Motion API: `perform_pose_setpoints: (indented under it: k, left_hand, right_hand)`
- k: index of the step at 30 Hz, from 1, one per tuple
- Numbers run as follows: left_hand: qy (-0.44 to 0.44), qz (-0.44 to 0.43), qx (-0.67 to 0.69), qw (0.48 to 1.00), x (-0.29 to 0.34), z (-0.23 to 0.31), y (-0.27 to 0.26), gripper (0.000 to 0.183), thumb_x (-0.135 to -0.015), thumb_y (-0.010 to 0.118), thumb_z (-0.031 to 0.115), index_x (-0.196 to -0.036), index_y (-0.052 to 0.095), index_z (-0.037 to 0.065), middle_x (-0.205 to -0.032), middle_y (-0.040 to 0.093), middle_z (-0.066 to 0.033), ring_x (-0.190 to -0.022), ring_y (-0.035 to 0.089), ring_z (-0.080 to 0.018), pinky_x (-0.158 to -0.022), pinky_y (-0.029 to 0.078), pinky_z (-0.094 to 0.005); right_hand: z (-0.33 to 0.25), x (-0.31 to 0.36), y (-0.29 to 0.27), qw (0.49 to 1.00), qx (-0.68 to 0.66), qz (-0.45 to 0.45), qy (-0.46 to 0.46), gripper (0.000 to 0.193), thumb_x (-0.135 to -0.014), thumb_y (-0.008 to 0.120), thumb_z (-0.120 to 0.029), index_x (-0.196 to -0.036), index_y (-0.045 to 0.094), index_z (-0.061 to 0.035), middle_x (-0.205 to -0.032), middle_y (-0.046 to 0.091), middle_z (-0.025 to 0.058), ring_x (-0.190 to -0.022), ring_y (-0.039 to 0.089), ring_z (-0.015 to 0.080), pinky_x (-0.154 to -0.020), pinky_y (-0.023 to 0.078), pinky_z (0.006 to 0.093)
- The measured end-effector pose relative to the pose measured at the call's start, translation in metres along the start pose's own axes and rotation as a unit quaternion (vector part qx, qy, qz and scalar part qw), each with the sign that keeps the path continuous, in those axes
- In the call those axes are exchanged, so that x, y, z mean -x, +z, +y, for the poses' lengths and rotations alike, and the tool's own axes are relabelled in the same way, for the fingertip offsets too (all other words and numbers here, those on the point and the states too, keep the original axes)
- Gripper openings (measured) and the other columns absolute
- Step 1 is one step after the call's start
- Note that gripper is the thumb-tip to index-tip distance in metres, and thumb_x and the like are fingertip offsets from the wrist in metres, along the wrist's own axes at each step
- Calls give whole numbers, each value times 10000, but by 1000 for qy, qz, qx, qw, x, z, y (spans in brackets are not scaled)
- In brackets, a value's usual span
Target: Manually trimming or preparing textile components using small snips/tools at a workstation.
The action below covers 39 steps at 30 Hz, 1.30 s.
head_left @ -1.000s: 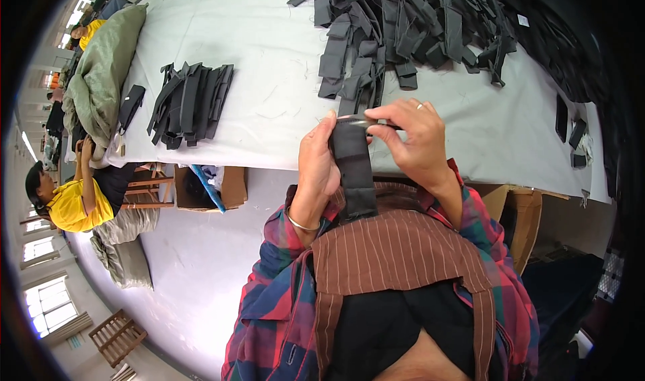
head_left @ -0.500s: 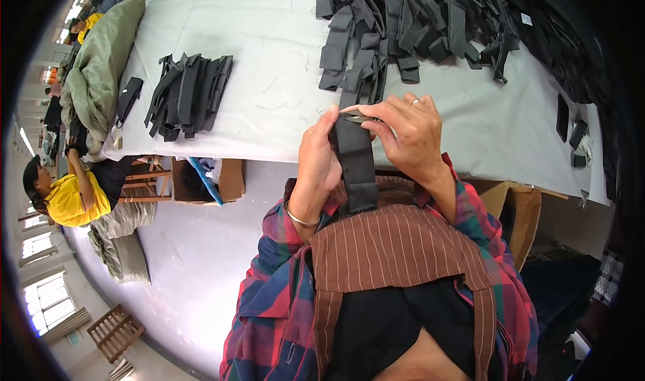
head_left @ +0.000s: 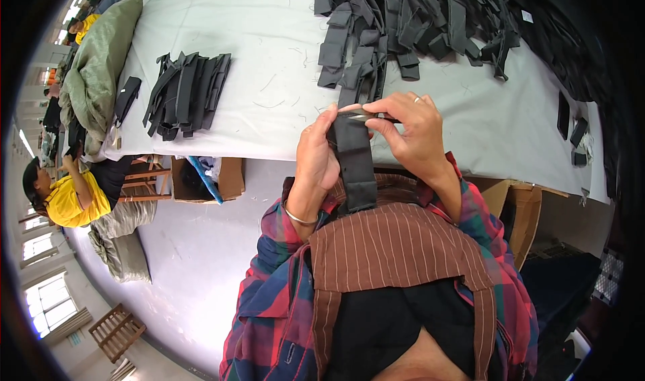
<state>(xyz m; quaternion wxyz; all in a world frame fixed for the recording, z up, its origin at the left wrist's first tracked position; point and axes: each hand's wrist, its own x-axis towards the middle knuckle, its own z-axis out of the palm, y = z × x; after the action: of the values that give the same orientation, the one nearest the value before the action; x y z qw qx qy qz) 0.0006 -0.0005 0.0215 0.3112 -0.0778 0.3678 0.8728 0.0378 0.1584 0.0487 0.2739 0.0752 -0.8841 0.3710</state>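
Note:
A dark grey fabric strip [head_left: 355,163] hangs from my left hand [head_left: 317,149], which pinches its upper end between thumb and fingers. My right hand [head_left: 410,131] is closed on a small pointed metal tool [head_left: 363,117], its silver tip lying against the top edge of the strip. The tool's exact kind is too small to make out. Just beyond my hands, more strips [head_left: 356,79] trail down from a large tangled heap of dark strips [head_left: 430,18] on the white-covered table [head_left: 269,112].
A neater stack of dark strips [head_left: 187,96] lies to the left, beside a single dark piece [head_left: 127,99] and a green sack [head_left: 101,65]. Black fabric [head_left: 557,38] covers the far right. Below the table stands a cardboard box [head_left: 232,179]. A person in yellow [head_left: 77,196] works at left.
My right hand has shifted its hold on the metal tool, and the tool's dark end now shows beyond my thumb. The left hand keeps the strip in nearly the same place.

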Motion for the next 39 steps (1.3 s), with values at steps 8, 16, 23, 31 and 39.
perform_pose_setpoints:
  k: [8,16,23,31,39]
  left_hand:
    - [-22,-18,-5,1000,-2,2,-6,407,-972,439,294,-1141,574,-50,-966,647,-147,-827,643,-240,-746,533,-345]
    - [-33,-43,84,995,-16,-12,-20,286,-973,441,244,-1093,561,14,-960,627,-93,-827,628,-163,-726,542,-306]
    - [24,28,36,999,-18,-19,-26,329,-956,504,319,-1062,559,13,-882,646,-115,-732,645,-195,-621,560,-323]
    - [-78,62,149,984,-15,-13,-22,324,-930,498,317,-968,590,8,-823,648,-133,-716,642,-241,-670,548,-347]
    - [-109,6,166,980,-21,-18,-38,301,-908,483,271,-956,588,-7,-881,653,-153,-762,644,-266,-724,543,-373]
  right_hand:
    - [10,2,3,999,20,0,46,141,-746,712,-232,-849,657,-152,-682,597,-40,-678,554,176,-627,339,322]
    - [17,7,18,991,-41,-63,115,117,-776,694,-130,-846,630,-62,-673,601,93,-574,554,211,-554,406,310]
    - [23,-11,38,978,-123,-70,153,186,-800,688,-156,-949,628,-63,-777,647,76,-652,595,219,-599,449,303]
    - [13,42,10,994,69,-77,-25,180,-755,713,-222,-922,673,-170,-728,582,-15,-633,501,176,-595,303,320]
    - [17,34,24,954,-181,-15,240,98,-783,691,-143,-866,674,-95,-707,628,30,-616,567,204,-587,415,309]
